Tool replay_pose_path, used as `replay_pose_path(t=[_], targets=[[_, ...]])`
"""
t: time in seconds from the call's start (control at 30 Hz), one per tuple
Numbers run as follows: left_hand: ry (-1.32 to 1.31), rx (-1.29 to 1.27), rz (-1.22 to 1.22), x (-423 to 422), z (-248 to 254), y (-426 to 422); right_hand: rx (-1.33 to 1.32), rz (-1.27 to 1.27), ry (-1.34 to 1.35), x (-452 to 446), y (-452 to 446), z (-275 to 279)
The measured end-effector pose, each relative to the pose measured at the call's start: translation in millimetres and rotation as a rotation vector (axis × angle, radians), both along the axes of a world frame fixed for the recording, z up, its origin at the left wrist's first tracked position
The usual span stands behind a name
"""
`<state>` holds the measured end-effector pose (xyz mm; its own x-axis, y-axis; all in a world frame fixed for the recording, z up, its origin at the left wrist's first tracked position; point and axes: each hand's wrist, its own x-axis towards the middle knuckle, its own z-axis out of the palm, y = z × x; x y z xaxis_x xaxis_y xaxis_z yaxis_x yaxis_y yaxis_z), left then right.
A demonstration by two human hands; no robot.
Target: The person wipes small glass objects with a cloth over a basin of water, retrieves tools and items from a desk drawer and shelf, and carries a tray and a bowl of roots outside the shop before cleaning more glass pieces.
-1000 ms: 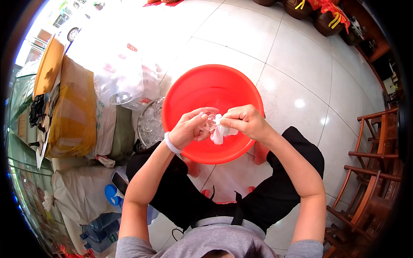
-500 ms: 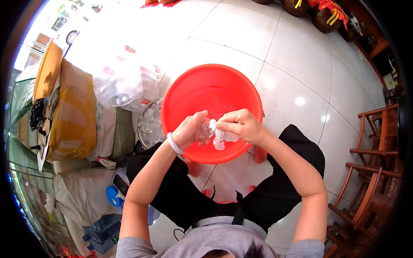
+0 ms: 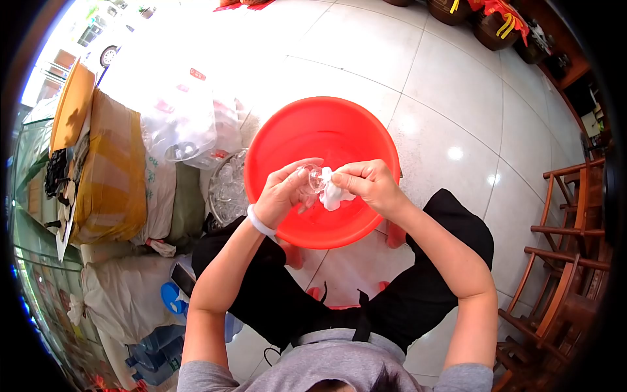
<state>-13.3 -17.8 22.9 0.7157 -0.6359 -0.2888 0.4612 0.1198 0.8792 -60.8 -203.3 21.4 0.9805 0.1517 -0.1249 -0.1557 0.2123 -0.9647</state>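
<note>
Gripping small, round, clear glass-like cup (image 3: 314,178) in fingers of left hand (image 3: 282,191), over round red plastic basin (image 3: 317,127); pinching crumpled white cloth-like wad (image 3: 332,198) at cup's 3 o'clock in right hand (image 3: 373,185)! Seemingly midway on 1; heaped clear glass-like vessels (image 3: 228,186) at basin's 9 o'clock, done or waiting? Impossible to say!

Two hands, left (image 3: 282,191) and right (image 3: 373,186), share one glass (image 3: 313,179) and one cloth (image 3: 332,197). One wristband (image 3: 260,221). One tub (image 3: 320,121); taking it as the clock's centre, at nine o'clock sit more glasses (image 3: 230,186), too jumbled to count, and farther out one carton (image 3: 108,173). At eight, one blue lid (image 3: 172,297) and one phone (image 3: 185,278). At ten, one wheel (image 3: 109,56). At two, at least three jars (image 3: 494,32). At four, overlapping chairs (image 3: 563,266), two or more.
</note>
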Motion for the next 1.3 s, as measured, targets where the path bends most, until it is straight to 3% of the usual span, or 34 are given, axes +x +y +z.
replay_pose_path(t=[0.1, 0.17, 0.37, 0.5, 0.6, 0.77, 0.87, 0.97, 1.13, 1.3], targets=[[0.016, -0.001, -0.029, -0.9, 1.5, -1.8, -0.022, 0.08, -0.078, -0.7, -1.8, 0.9], [0.044, 0.047, -0.055, -0.9, -1.2, -2.5, -0.147, 0.125, -0.268, 0.9, -4.3, 4.4], [0.185, 0.134, -0.214, 2.7, -6.4, -1.5, -0.428, 0.294, -0.465, 6.5, -12.6, 6.5], [0.316, 0.19, -0.237, 3.0, -10.8, -3.3, -0.417, 0.311, -0.485, 6.9, -13.7, -1.1], [0.495, 0.11, -0.295, 3.3, -8.2, -4.5, -0.291, 0.298, -0.302, 4.8, -12.8, -4.8], [0.12, 0.148, -0.015, -1.4, 0.6, -9.4, 0.073, 0.165, 0.096, -0.1, -3.8, 0.8], [0.153, -0.029, 0.065, -1.3, 1.7, -6.4, 0.162, 0.071, 0.176, 3.5, -1.8, -9.8], [0.123, -0.024, 0.036, -0.1, 1.8, -4.0, 0.311, 0.011, 0.245, 6.2, -3.4, -13.0], [0.066, -0.016, -0.017, 1.4, -0.7, 1.2, 0.233, 0.042, 0.192, 5.4, -2.4, -10.5], [0.318, -0.08, -0.055, 1.8, -4.8, 0.5, 0.075, 0.097, 0.045, 1.6, -2.0, 3.5]])
